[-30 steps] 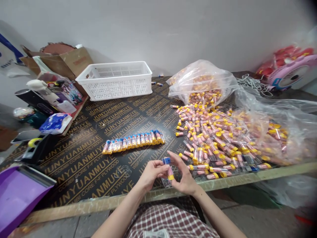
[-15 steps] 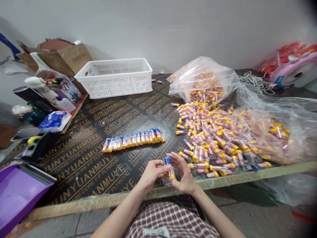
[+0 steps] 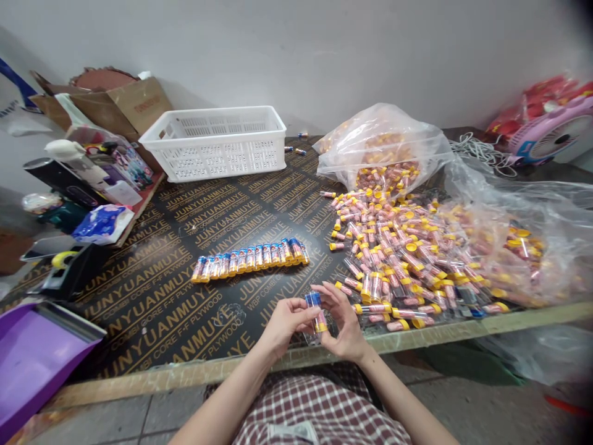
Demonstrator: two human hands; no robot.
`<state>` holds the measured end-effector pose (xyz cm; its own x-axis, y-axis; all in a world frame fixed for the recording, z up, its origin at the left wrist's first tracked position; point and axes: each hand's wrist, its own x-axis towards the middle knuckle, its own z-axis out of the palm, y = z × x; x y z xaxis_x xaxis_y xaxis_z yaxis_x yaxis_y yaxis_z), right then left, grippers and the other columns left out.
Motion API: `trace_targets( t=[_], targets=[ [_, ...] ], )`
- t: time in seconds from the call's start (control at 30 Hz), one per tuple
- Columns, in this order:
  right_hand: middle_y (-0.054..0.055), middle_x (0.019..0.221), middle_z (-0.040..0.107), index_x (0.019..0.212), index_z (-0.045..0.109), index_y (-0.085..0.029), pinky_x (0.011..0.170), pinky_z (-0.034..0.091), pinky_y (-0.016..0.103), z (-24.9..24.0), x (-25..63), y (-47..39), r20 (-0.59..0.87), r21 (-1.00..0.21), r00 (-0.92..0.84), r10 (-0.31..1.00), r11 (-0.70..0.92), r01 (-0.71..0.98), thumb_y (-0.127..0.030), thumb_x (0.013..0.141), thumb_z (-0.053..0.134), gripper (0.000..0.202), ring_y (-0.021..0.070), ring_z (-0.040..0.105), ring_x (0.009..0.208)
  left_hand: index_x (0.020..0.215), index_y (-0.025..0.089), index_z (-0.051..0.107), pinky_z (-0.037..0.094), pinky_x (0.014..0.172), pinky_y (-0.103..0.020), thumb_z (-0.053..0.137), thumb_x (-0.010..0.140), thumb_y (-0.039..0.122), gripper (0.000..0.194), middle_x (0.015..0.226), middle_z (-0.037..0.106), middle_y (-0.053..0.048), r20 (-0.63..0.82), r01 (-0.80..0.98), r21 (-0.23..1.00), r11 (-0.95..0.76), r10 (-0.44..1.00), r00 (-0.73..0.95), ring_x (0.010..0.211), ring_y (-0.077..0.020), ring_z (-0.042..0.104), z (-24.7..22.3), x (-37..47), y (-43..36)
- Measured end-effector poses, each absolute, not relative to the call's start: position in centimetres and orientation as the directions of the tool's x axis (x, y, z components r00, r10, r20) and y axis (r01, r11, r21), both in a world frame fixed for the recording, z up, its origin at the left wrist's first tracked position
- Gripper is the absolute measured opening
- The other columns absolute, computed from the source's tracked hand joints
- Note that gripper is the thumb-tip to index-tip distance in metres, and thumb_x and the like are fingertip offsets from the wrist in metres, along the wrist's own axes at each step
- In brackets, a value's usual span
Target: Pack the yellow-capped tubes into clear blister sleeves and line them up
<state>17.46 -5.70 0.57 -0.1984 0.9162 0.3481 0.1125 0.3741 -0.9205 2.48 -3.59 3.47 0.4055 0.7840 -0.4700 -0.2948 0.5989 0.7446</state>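
Close to the table's front edge, my left hand [image 3: 290,321] pinches a small clear tube [image 3: 317,314] with a blue top, a yellow cap at the lower end and pink contents. My right hand [image 3: 343,324] curves around the same tube from the other side, fingers and thumb at its two ends. Beyond my hands lies a slanting row of labelled tubes [image 3: 250,259], blue at the far end and yellow at the near end. To the right spreads a heap of clear tubes [image 3: 389,253] with yellow caps and pink contents.
A white plastic basket [image 3: 222,151] stands at the back. Behind the heap slumps a clear plastic bag [image 3: 384,133] of more tubes. At left are a purple dustpan [image 3: 41,364], a tape dispenser [image 3: 69,272] and a cardboard box [image 3: 134,105]. A pink fan [image 3: 551,136] sits far right.
Both hands keep their hold on the tube almost unchanged. The view has shifted very slightly; the row and the heap look the same.
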Motion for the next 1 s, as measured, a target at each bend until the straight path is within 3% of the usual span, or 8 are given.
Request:
trace_targets(
  t=[0.8, 0.93, 1.0],
  targets=[
    [0.012, 0.133, 0.044, 0.138, 0.021, -0.025, 0.096, 0.045, 0.041, 0.6, 17.4, -5.1, 0.332, -0.929, -0.194, 0.923, 0.356, 0.102, -0.008, 0.066, 0.052, 0.079, 0.0235, 0.051, 0.115, 0.063, 0.011, 0.060, 0.044, 0.051, -0.021, 0.079, 0.054, 0.043, 0.039, 0.058, 0.062, -0.002, -0.457, -0.325, 0.749, 0.578, 0.805, 0.377, 0.049, -0.0096, 0.053, 3.2, 3.1, -3.3],
    [0.011, 0.138, 0.039, 0.140, 0.019, -0.025, 0.098, 0.042, 0.044, 1.1, 18.9, -3.9, 0.294, -0.856, -0.262, 0.919, 0.375, 0.355, -0.019, 0.071, 0.060, 0.080, 0.0251, 0.048, 0.117, 0.064, 0.012, 0.058, 0.043, 0.049, -0.022, 0.077, 0.056, 0.045, 0.039, 0.059, 0.063, -0.003, -0.431, -0.267, 0.819, 0.508, 0.851, 0.298, 0.047, -0.0095, 0.053, 2.4, 2.2, -1.1],
    [0.011, 0.131, 0.045, 0.135, 0.032, -0.023, 0.095, 0.042, 0.046, 0.8, 20.5, -2.8, 0.298, -0.736, -0.198, 0.934, 0.357, 0.576, -0.027, 0.073, 0.064, 0.070, 0.0270, 0.049, 0.114, 0.070, 0.013, 0.056, 0.041, 0.048, -0.022, 0.077, 0.056, 0.045, 0.040, 0.057, 0.063, -0.002, -0.370, -0.192, 0.900, 0.391, 0.919, 0.135, 0.045, -0.0102, 0.052, 2.2, 1.1, 1.2]
  ],
)
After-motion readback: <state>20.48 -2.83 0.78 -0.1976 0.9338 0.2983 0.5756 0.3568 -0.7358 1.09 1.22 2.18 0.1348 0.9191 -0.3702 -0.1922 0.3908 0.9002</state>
